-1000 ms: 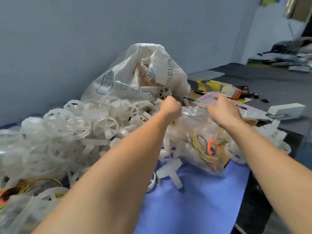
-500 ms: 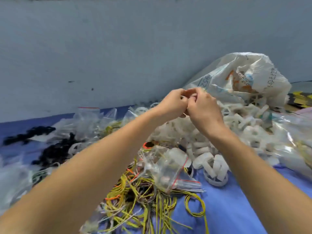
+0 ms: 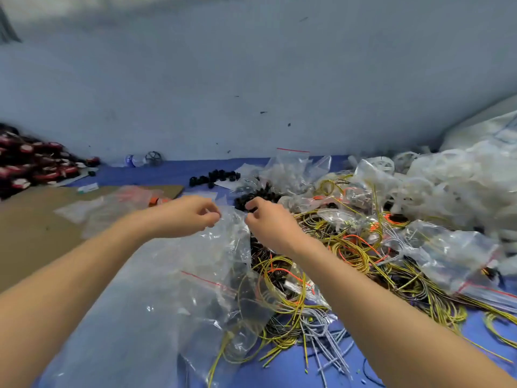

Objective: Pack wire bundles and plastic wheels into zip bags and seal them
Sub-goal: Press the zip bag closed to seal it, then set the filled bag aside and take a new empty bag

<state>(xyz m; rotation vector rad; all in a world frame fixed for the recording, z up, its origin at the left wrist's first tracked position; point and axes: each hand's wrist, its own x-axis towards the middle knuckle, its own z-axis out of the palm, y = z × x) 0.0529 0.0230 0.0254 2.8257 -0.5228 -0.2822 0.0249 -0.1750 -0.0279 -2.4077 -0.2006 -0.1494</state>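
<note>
My left hand point(image 3: 193, 215) and my right hand point(image 3: 268, 222) both pinch the top edge of a clear zip bag point(image 3: 223, 242) that hangs between them over the blue table. More empty zip bags with red lines point(image 3: 167, 303) lie below it. A tangle of yellow, orange and grey wire bundles point(image 3: 335, 264) spreads to the right of my right hand. White plastic wheels point(image 3: 436, 186) are heaped at the far right. A filled zip bag point(image 3: 447, 256) lies on the wires.
Black small parts point(image 3: 215, 176) sit behind my hands near the wall. A brown cardboard sheet point(image 3: 36, 228) covers the table's left side, with red-and-black items point(image 3: 33, 166) piled at the far left. A large white sack point(image 3: 486, 130) leans at the right.
The view has swung left, away from the wheel heap and sack. My hands, joined together half a second ago, have come apart and now hold a clear bag's edge.
</note>
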